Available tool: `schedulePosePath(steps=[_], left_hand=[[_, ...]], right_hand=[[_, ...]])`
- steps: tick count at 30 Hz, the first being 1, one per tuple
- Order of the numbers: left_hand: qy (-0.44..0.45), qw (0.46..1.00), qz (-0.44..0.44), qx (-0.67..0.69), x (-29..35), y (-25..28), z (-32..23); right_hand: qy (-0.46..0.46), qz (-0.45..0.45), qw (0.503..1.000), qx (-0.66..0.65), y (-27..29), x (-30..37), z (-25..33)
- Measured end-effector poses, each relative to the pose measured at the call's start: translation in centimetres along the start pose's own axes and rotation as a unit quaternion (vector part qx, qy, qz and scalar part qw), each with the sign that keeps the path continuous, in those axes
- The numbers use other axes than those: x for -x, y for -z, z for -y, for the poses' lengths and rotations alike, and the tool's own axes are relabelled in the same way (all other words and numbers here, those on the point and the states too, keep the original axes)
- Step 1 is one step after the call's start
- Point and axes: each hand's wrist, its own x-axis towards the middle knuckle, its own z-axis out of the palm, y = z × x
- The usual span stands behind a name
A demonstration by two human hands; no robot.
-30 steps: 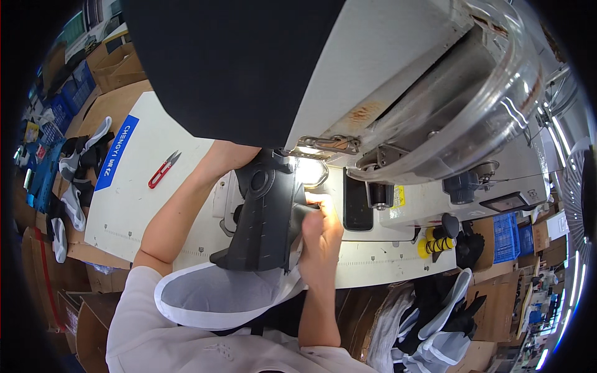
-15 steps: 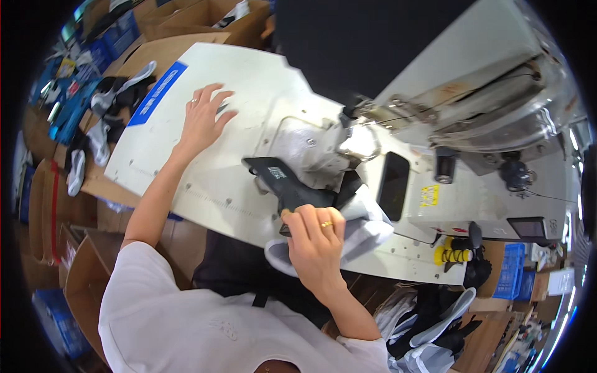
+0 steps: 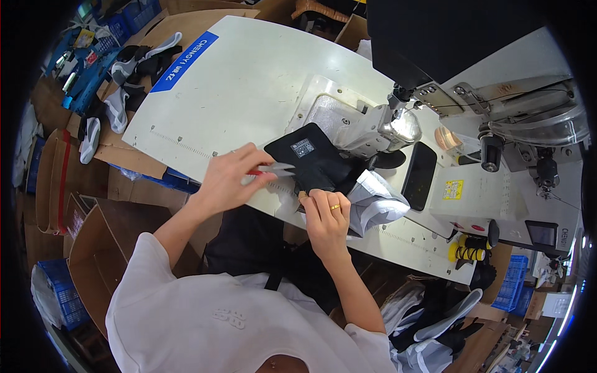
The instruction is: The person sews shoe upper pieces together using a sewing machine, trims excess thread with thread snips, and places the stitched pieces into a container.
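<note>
My left hand is closed round red-handled thread snips, their metal blades pointing right at the edge of a black-and-white piece that looks like a shoe upper. A printed square patch shows on its black part, and its pale grey-white part bulges to the right. Gripping the upper's near edge, my right hand has its thumb and fingers pressed together and wears a ring. Part of the upper rests against the sewing machine's arm.
A black phone lies on the white machine table, right of the upper. Yellow thread spools stand at the right edge. Similar black-and-white pieces hang below right; others lie beyond the left edge. An open carton is at lower left.
My left hand was spread over the table farther up; it has come down and right to the upper and now holds the snips. My right hand keeps its grip. The view has shifted.
</note>
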Motion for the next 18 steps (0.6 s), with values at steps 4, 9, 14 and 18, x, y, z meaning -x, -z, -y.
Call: schedulePosePath(steps=[4, 9, 14, 18], left_hand=[[-0.078, 0.99, -0.013, -0.113, -0.3, -0.6, -1.2], [-0.072, 0.989, -0.059, -0.118, -1.7, 0.0, -1.1], [-0.064, 0.986, -0.069, -0.14, -6.2, -1.4, -0.4], [-0.085, 0.987, -0.003, -0.134, -8.6, -3.8, -1.1]], right_hand=[[0.002, 0.008, 1.0, 0.004, -0.2, 0.4, -0.1], [-0.002, -0.007, 1.0, 0.0, -0.3, 0.7, -0.2], [-0.003, -0.013, 1.0, 0.005, -0.2, 0.6, -0.2], [-0.002, -0.014, 1.0, 0.014, -0.3, 1.1, -0.3]])
